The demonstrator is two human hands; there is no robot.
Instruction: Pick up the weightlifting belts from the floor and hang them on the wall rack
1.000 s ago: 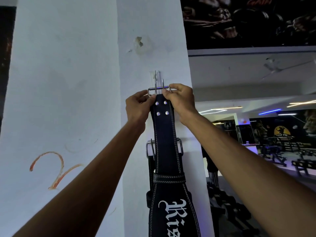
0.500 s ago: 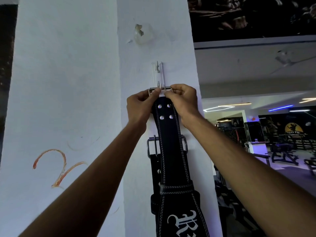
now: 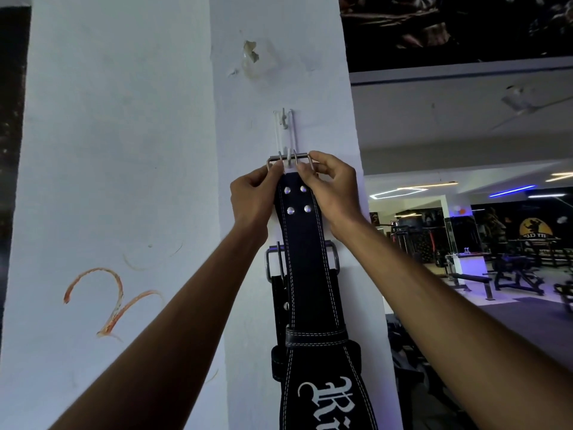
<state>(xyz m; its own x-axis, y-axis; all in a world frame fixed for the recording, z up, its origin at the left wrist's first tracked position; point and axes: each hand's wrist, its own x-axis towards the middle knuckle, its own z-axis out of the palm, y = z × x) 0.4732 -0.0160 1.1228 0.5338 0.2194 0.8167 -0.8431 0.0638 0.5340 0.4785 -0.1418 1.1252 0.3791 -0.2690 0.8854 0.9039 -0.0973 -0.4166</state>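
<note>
A black weightlifting belt (image 3: 305,252) with white stitching and white lettering hangs down the white pillar. Its steel buckle (image 3: 288,159) sits over the lower prong of a white wall hook (image 3: 286,135). My left hand (image 3: 252,200) pinches the buckle's left end and my right hand (image 3: 333,187) pinches its right end. Behind this belt a second black belt (image 3: 279,293) hangs lower on the pillar by its own steel buckle (image 3: 271,259); most of it is hidden.
The white pillar (image 3: 139,150) fills the left, with an orange scribble (image 3: 105,302) on it and chipped paint (image 3: 251,55) above the hook. To the right the gym floor opens out with benches (image 3: 511,277) and dark equipment.
Both hands have lowered the buckle from up at the hook's top down to its lower prong. The view has shifted slightly, with the hook sitting higher and further right in the frame.
</note>
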